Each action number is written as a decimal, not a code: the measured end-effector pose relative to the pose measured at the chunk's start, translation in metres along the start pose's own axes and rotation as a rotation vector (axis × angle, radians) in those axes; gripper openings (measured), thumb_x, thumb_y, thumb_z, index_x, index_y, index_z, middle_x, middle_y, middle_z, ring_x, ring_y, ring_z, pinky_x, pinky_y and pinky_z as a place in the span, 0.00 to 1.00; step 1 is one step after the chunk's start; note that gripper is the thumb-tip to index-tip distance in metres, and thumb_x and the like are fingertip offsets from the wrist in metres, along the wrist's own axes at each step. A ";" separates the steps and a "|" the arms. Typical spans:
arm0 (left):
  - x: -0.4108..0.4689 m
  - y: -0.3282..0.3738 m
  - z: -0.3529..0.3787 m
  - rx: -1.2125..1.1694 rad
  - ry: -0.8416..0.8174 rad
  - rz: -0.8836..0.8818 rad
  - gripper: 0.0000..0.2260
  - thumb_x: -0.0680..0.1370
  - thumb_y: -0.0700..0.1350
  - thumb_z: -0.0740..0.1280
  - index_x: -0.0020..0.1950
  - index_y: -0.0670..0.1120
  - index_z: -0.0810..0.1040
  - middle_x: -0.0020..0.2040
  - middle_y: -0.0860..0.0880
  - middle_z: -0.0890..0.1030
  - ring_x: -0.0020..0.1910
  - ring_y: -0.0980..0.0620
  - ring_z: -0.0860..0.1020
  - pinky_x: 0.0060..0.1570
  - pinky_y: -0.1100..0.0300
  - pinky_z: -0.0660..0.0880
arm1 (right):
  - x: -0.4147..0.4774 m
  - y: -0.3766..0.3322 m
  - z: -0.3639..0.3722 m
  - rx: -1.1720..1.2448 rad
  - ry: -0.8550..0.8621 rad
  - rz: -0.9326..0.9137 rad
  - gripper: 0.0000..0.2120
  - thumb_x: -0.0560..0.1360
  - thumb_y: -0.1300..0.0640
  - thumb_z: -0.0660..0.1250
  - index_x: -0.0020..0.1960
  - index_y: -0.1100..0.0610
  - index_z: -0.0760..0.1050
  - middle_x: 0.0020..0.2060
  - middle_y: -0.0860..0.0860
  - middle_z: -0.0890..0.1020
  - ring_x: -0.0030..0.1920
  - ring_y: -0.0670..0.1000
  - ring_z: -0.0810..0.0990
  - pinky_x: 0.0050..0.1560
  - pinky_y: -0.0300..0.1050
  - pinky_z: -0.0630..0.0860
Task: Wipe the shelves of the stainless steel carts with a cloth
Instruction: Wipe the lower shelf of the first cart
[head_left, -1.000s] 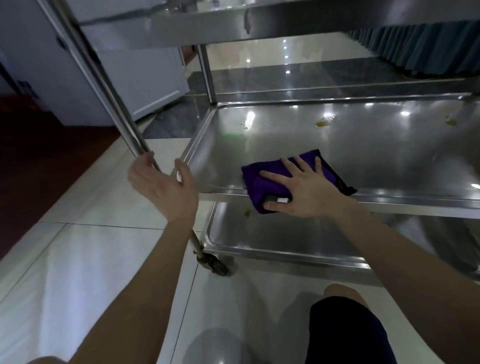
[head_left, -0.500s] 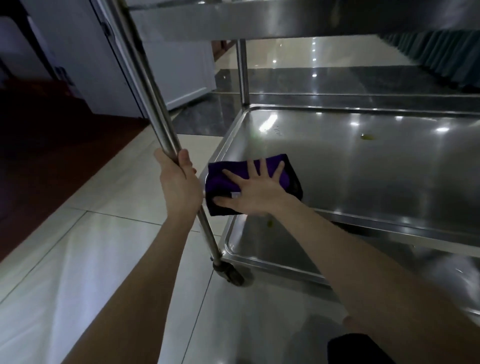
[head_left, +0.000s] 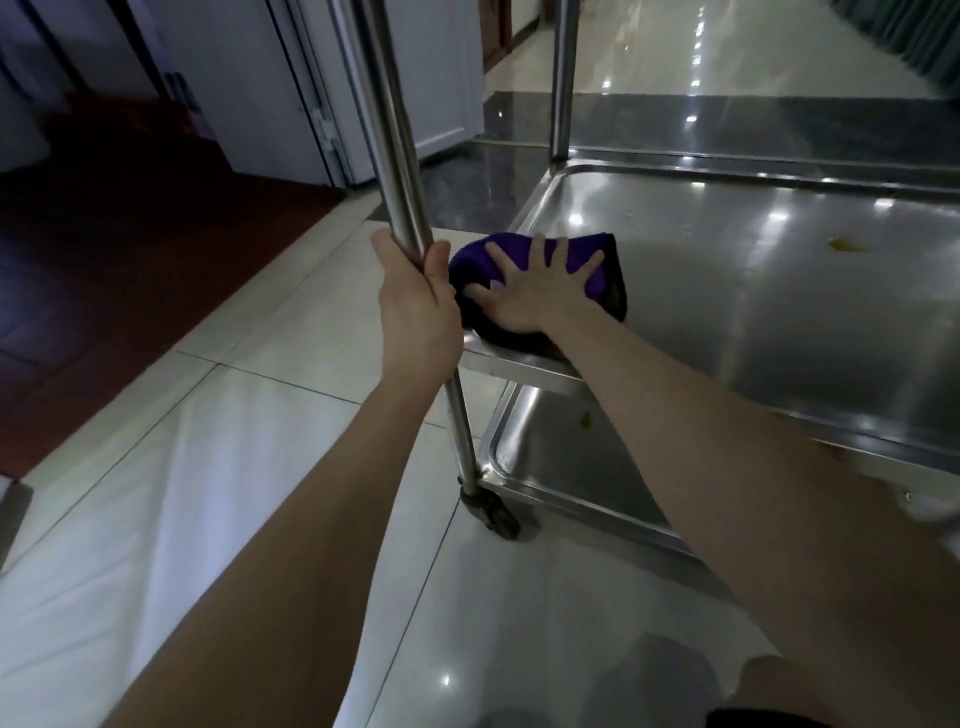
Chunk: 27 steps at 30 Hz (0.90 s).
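A folded purple cloth (head_left: 597, 260) lies in the near left corner of the cart's middle steel shelf (head_left: 753, 322). My right hand (head_left: 524, 296) presses flat on the cloth with fingers spread. My left hand (head_left: 415, 306) grips the cart's near left upright post (head_left: 387, 130) just beside the cloth. A yellowish spot (head_left: 849, 244) sits on the shelf to the right. The lower shelf (head_left: 550, 457) shows beneath, with a small yellow speck (head_left: 586, 419) on it.
A caster wheel (head_left: 496, 514) stands under the post on pale floor tiles (head_left: 218, 467). A second post (head_left: 563, 78) rises at the shelf's far left corner. White doors (head_left: 291, 88) and dark reddish floor (head_left: 130, 249) lie to the left. My knee (head_left: 779, 686) shows at the bottom.
My right hand has slid the cloth leftward along the shelf's front edge into the near left corner. My left hand has kept hold of the post; the view has shifted left.
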<state>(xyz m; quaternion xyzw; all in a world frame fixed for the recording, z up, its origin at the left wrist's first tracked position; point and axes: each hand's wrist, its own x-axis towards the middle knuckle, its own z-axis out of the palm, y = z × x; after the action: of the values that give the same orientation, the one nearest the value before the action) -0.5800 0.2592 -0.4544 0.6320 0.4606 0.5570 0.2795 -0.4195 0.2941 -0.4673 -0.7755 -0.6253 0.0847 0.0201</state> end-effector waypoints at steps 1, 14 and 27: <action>-0.001 0.003 -0.002 0.003 -0.013 -0.003 0.05 0.90 0.48 0.59 0.62 0.48 0.64 0.44 0.42 0.81 0.37 0.55 0.79 0.34 0.67 0.74 | -0.018 -0.001 0.005 -0.007 0.011 -0.051 0.40 0.78 0.22 0.41 0.86 0.36 0.40 0.87 0.60 0.42 0.84 0.70 0.37 0.71 0.86 0.32; 0.000 -0.006 0.000 0.023 -0.045 -0.002 0.08 0.89 0.52 0.58 0.60 0.49 0.63 0.45 0.49 0.80 0.40 0.54 0.81 0.35 0.65 0.76 | -0.172 0.063 0.016 0.046 0.240 -0.421 0.39 0.77 0.60 0.74 0.84 0.43 0.66 0.79 0.55 0.73 0.80 0.60 0.69 0.83 0.65 0.59; -0.044 0.098 -0.096 0.301 -0.593 -0.765 0.21 0.86 0.46 0.68 0.78 0.44 0.70 0.66 0.42 0.82 0.63 0.42 0.82 0.62 0.50 0.78 | -0.297 0.026 -0.110 0.528 0.004 0.134 0.30 0.71 0.66 0.70 0.71 0.48 0.82 0.58 0.55 0.87 0.55 0.63 0.85 0.55 0.58 0.82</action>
<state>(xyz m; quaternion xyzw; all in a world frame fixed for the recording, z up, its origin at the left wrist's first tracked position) -0.6437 0.1637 -0.3674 0.5824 0.6350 0.1386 0.4882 -0.4376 0.0077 -0.3307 -0.7832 -0.5290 0.2443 0.2170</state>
